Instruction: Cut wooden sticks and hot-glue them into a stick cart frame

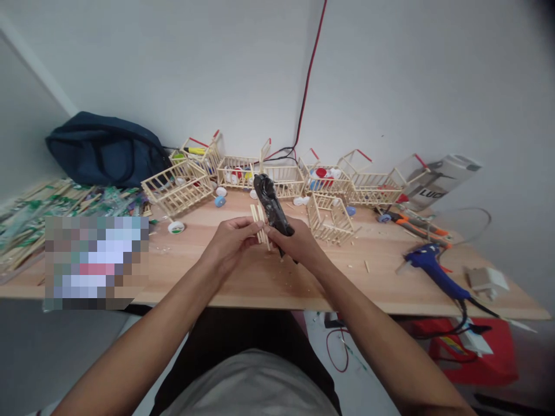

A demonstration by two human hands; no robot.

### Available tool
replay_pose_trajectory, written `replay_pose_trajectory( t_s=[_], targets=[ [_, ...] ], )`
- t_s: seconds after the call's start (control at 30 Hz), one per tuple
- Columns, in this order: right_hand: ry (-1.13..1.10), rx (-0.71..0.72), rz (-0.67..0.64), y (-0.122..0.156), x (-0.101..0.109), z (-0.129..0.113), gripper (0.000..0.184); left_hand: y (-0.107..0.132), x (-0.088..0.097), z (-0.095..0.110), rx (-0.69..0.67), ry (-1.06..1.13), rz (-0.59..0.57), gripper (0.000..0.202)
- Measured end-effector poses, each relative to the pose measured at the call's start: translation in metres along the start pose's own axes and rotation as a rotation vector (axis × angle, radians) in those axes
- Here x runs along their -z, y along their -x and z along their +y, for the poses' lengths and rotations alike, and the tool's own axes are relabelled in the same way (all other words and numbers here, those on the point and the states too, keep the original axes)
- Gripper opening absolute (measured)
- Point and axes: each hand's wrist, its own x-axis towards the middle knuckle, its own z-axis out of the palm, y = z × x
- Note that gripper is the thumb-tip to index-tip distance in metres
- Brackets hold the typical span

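My left hand (229, 242) pinches a small bundle of wooden sticks (259, 222) above the middle of the wooden table (269, 277). My right hand (295, 242) is closed round a black hand tool (271, 205) whose head points up and away, right beside the sticks. Both hands meet at the sticks. A small stick-built basket (332, 218) lies just right of my right hand.
Several stick baskets (177, 188) with red handles line the back wall, with bottle caps (220, 201) among them. A blue glue gun (433, 268) and orange pliers (416, 225) lie at the right. A dark bag (104, 150) and stick packets (52, 208) sit at the left.
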Motion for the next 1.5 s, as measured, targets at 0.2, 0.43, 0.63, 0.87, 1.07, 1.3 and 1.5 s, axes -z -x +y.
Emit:
replay_pose_trajectory(
  t_s=[0.2, 0.43, 0.63, 0.87, 1.07, 1.3, 1.5],
  targets=[
    [-0.153, 0.005, -0.127, 0.0, 0.001, 0.003, 0.021, -0.013, 0.009, 0.008, 0.067, 0.111, -0.021, 0.014],
    [-0.198, 0.04, -0.143, 0.002, 0.001, 0.006, 0.024, -0.024, 0.013, 0.014, 0.177, 0.247, 0.019, 0.005],
    [-0.207, 0.084, -0.098, 0.001, 0.0, 0.013, 0.023, -0.026, 0.005, 0.013, 0.24, 0.276, 0.085, 0.015],
    [-0.214, 0.096, -0.054, 0.0, -0.001, 0.016, 0.025, -0.025, 0.002, 0.006, 0.208, 0.235, 0.007, 0.006],
    [-0.143, 0.1, -0.003, -0.001, -0.002, 0.02, 0.018, -0.025, -0.001, 0.002, 0.173, 0.237, 0.03, 0.005],
    [-0.138, 0.082, 0.008, 0.001, -0.001, 0.018, 0.021, -0.024, -0.003, -0.001, 0.131, 0.196, 0.027, 0.007],
    [-0.19, 0.062, -0.066, 0.001, 0.006, 0.013, 0.025, -0.016, -0.004, 0.008, -0.02, 0.064, 0.001, 0.021]
  ],
)
